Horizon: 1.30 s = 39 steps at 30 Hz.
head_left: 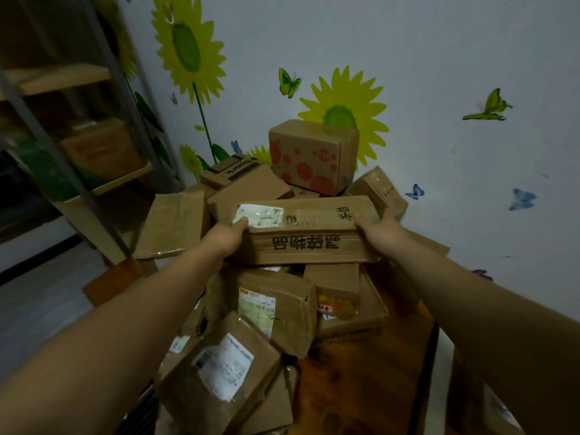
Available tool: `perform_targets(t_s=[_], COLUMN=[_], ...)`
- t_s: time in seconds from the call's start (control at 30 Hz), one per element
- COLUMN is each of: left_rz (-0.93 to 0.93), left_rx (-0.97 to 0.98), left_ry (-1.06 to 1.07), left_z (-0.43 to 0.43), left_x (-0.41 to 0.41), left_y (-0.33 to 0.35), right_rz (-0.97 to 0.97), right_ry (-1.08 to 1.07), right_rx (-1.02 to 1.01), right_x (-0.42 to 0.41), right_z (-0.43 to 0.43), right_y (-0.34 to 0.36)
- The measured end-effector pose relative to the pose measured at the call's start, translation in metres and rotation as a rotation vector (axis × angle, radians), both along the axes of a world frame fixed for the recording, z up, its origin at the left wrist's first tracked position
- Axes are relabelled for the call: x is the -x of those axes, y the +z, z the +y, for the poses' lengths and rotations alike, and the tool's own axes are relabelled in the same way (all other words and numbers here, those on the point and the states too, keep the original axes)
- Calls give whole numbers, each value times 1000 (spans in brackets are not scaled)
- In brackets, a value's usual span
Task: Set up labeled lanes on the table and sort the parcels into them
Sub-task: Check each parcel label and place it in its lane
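A long flat cardboard parcel (pixel 309 229) with printed black characters on its near side and a white label on top is held above the heap. My left hand (pixel 226 237) grips its left end, thumb on the label. My right hand (pixel 378 230) grips its right end, thumb on top. Beneath and around it, several brown parcels are piled on the wooden table (pixel 361 381), among them a taped box with a label (pixel 273 312) and a flat one with a white label (pixel 219 368). A box with red dots (pixel 310 157) tops the far pile.
A metal shelf rack (pixel 78 120) with boxes stands at the left. The wall with sunflower and butterfly stickers (pixel 439 73) runs behind and to the right of the table. A flat parcel (pixel 171 224) overhangs the table's left side. Grey floor lies at the lower left.
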State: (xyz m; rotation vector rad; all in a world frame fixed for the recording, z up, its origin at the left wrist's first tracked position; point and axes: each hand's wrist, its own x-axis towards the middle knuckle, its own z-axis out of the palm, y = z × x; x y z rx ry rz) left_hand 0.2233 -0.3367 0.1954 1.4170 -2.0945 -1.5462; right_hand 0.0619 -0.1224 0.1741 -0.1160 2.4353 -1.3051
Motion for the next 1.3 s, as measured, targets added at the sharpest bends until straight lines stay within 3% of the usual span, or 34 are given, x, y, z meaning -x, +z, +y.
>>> perform_targets(t_s=[0.23,0.53,0.8,1.3], left_rz=[190,656,788,971], left_rx=[-149,-153,38,-50], left_ry=[146,49,-55,-365], left_z=[8,28,37,89], left_x=[9,-21,-56,-97], left_y=[-12,20,47,65], right_rz=[-18,410,586,781], right_ry=[-57,26,-87,-359], right_rx=[181,377,417,386], right_x=[2,-39,-102,-224], right_z=[13,54,77,156], right_y=[-5,29,59,89])
